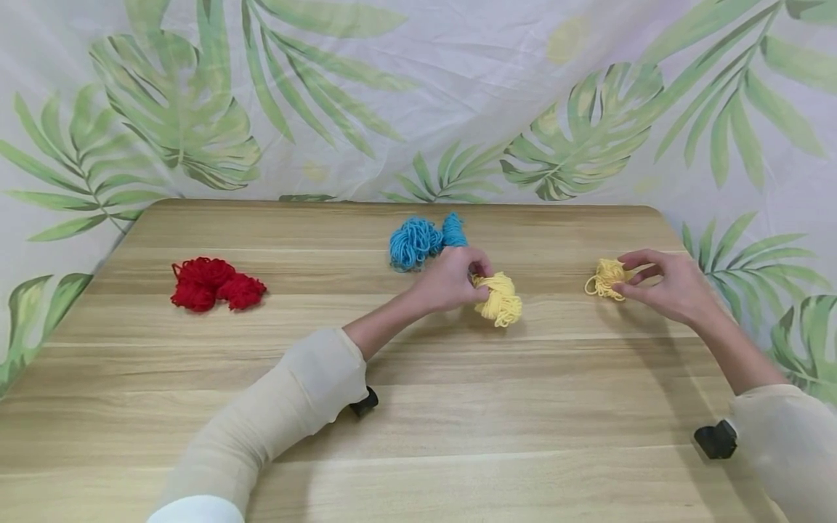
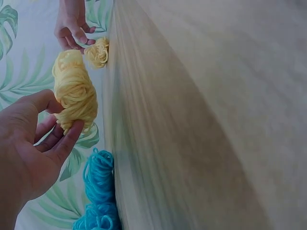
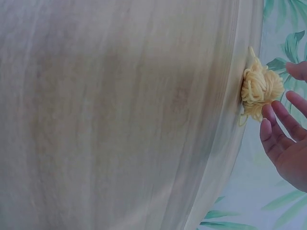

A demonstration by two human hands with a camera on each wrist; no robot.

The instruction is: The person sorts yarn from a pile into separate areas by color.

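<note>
My left hand (image 1: 451, 280) pinches a yellow yarn bundle (image 1: 500, 301) between thumb and fingers. In the left wrist view this bundle (image 2: 76, 91) is held off the table. On the right, a second yellow yarn bundle (image 1: 608, 278) rests on the table with a loop hanging out. My right hand (image 1: 670, 283) is beside it, thumb and fingers spread. The right wrist view shows those fingertips (image 3: 266, 111) at the edge of the bundle (image 3: 261, 88), not curled round it; whether they touch is hard to tell.
Two blue yarn bundles (image 1: 415, 243) lie at the back middle, just behind my left hand. Red yarn bundles (image 1: 209, 283) lie at the left of the wooden table (image 1: 490, 465). A leaf-patterned cloth (image 1: 458, 87) hangs behind the table's far edge.
</note>
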